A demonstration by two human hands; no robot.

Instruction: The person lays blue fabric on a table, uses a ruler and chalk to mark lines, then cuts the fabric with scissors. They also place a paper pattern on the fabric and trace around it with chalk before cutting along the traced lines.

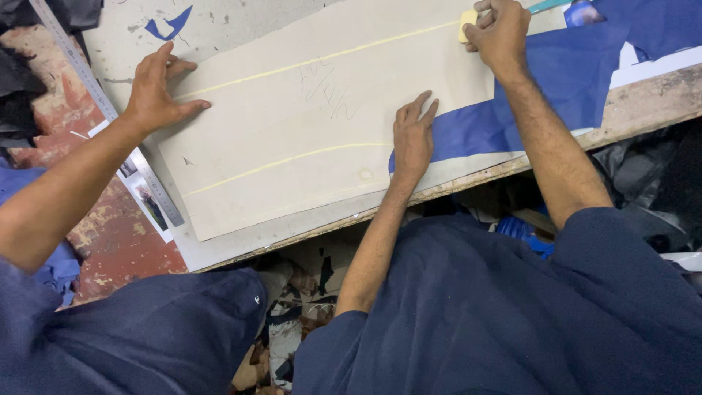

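Note:
A long beige cardboard pattern (292,124) with two yellow chalk lines lies on the worktable over blue cloth (563,80). My left hand (413,139) presses flat on the pattern's near edge, fingers spread, where it meets the cloth. At the pattern's far right corner, my right hand (501,33) pinches a small piece of yellow chalk (467,22) against the surface. Another person's hand (155,89) holds the pattern's left end down, palm flat.
A long steel ruler (95,91) lies diagonally along the table's left side, beside a strip of small photos (146,197). The wooden table edge (453,186) runs in front of me. Fabric scraps litter the floor below, and dark cloth (14,80) piles at the left.

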